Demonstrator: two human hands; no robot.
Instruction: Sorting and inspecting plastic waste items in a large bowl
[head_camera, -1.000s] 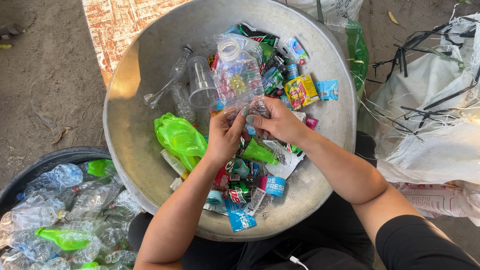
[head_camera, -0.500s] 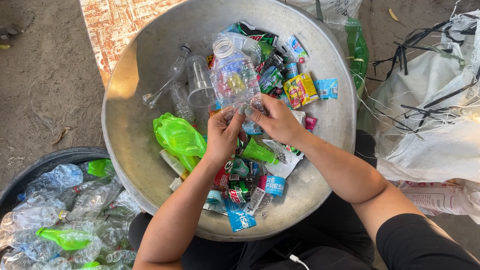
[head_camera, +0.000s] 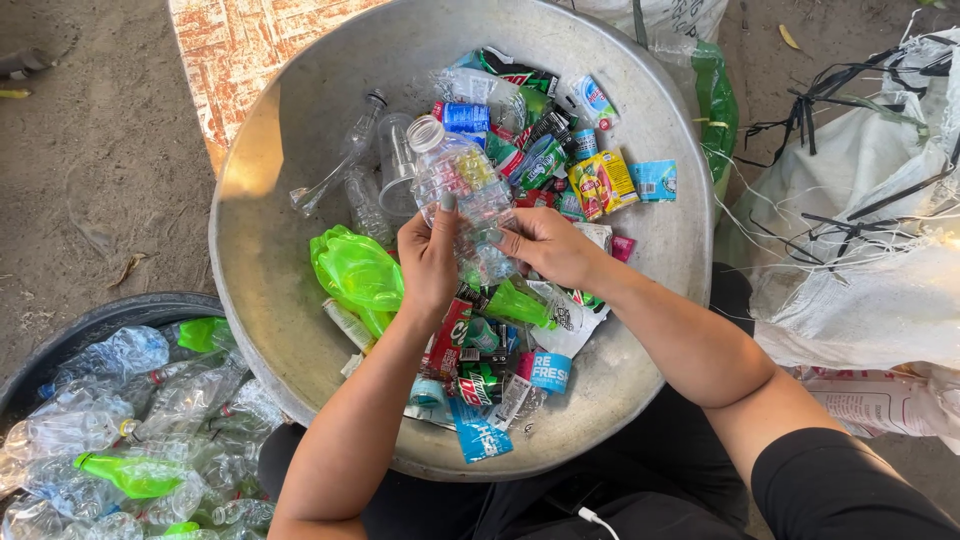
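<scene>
Both my hands hold one clear crushed plastic bottle (head_camera: 462, 190) over a wide grey metal basin (head_camera: 270, 250). My left hand (head_camera: 428, 262) grips its lower left side with the thumb up on the plastic. My right hand (head_camera: 550, 246) grips its lower right side. The bottle's open neck points up and away from me. Under my hands lie a crumpled bright green bottle (head_camera: 356, 270), a green bottle piece (head_camera: 518, 304) and several torn colourful labels (head_camera: 480, 370).
More labels and wrappers (head_camera: 590, 180) and clear cups and bottles (head_camera: 372, 170) lie at the basin's far side. A black tub (head_camera: 100, 325) of crushed clear and green bottles stands lower left. White woven sacks (head_camera: 860, 260) sit on the right. Bare dirt ground lies upper left.
The bottle has been turned and lowered a little in my hands; my left thumb has shifted up onto its side. The basin and the rest have not moved.
</scene>
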